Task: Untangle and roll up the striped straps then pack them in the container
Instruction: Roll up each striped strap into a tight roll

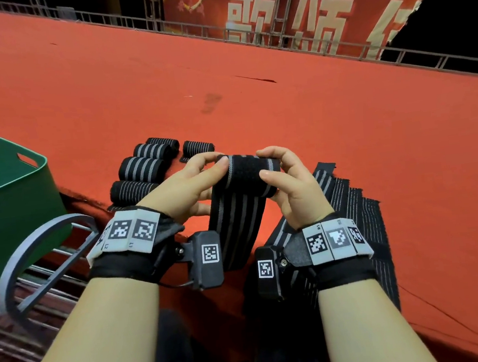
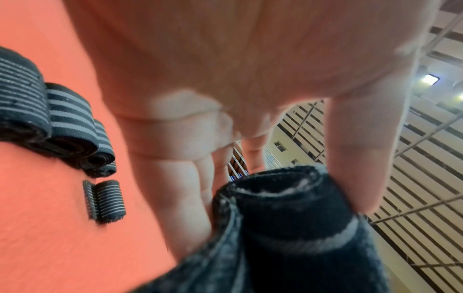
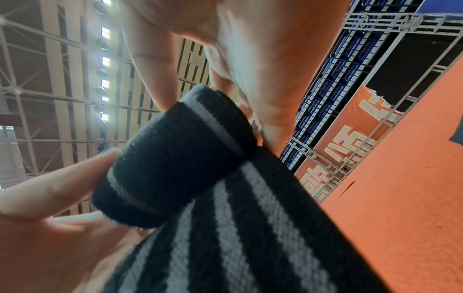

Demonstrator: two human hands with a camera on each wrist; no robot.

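Both hands hold a partly rolled black strap with grey stripes (image 1: 248, 171) above the red carpet. My left hand (image 1: 201, 173) pinches the roll's left end between thumb and fingers, and my right hand (image 1: 272, 171) pinches its right end. The unrolled tail (image 1: 233, 225) hangs down between my wrists. The wrist views show the same roll (image 2: 288, 200) (image 3: 175, 158) close up, fingers curled round it. Several finished rolls (image 1: 142, 169) lie in a row on the carpet to the left, also visible as rolled straps (image 2: 70, 126). Loose unrolled straps (image 1: 362, 218) lie flat under my right wrist.
A green plastic container (image 1: 6, 199) with a handle slot stands at the left, below the carpet's edge. A grey curved metal frame (image 1: 39, 255) sits in front of it. A metal railing (image 1: 246, 37) and a red banner (image 1: 317, 16) bound the far side of the carpet.
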